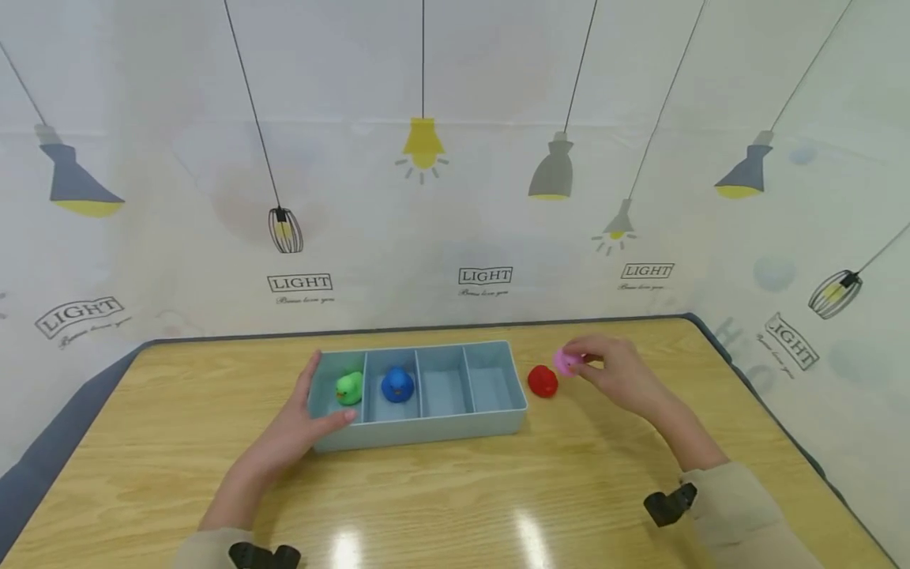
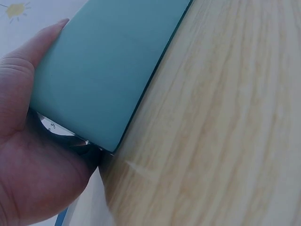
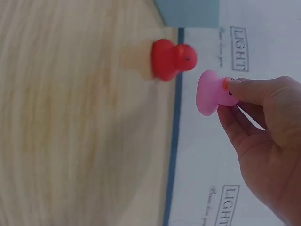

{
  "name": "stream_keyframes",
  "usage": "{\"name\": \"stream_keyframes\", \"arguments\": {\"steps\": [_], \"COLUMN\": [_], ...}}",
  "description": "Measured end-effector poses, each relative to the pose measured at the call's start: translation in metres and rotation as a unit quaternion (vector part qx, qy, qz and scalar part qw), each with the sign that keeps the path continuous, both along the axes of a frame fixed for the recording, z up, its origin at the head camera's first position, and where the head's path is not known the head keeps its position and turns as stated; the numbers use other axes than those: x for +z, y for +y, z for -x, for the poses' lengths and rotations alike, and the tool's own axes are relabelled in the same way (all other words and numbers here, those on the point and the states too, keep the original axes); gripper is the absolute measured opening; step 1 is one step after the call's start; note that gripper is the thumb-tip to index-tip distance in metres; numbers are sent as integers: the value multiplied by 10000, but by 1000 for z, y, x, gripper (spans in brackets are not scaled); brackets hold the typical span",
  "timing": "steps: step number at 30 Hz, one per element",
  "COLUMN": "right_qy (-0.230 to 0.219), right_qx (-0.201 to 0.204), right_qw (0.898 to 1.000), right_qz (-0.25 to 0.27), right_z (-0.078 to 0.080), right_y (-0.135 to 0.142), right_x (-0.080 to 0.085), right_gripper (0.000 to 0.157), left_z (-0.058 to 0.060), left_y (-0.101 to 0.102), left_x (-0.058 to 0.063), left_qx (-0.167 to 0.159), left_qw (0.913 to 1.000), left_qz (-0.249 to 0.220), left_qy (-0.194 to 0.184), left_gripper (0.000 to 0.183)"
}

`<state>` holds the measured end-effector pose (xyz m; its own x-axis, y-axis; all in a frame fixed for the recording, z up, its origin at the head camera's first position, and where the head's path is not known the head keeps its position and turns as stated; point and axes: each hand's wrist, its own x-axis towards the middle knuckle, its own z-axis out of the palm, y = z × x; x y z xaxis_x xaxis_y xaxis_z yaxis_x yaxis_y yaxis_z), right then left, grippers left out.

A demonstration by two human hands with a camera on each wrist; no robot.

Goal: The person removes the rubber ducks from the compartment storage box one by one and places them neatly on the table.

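Pinching pink rubber duck (image 3: 208, 95) by the head in right hand (image 1: 617, 374), beside red rubber duck (image 1: 543, 382); holding left end of divided box (image 1: 434, 431) with left hand (image 1: 290, 427). Might slip from fingertip-only grip, or bump red rubber duck if carried low.

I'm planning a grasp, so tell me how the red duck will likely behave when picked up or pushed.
The red duck is probably light: the right hand holds a similar pink duck by its head. Its low, wide body on the table would likely slide rather than tip under a gentle push. The smooth, rounded surface may be slightly slippery.
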<state>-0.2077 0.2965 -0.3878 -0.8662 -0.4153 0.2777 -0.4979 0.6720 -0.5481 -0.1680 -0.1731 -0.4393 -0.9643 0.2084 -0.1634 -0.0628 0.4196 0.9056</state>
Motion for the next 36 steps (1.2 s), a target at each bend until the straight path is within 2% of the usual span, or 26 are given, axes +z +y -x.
{"name": "stream_keyframes", "arguments": {"steps": [7,14,29,36], "right_qy": [-399,-623,-832,-1175], "right_qx": [-376,-316,-392,-426], "right_qw": [9976,9962,9943,9897], "right_qz": [-415,-525,-541,-700], "right_z": [2,3,8,8], "right_y": [17,24,26,22], "right_x": [-18,-28,-33,-27], "right_gripper": [23,22,26,25], "left_z": [-1,2,2,1], "left_y": [-3,-3,-4,-5], "left_x": [-2,-4,-2,-3], "left_qx": [40,3,25,16], "left_qw": [10000,10000,10000,10000], "left_qz": [58,9,-41,-70], "left_qy": [-19,5,49,21], "left_gripper": [112,112,114,114]}}
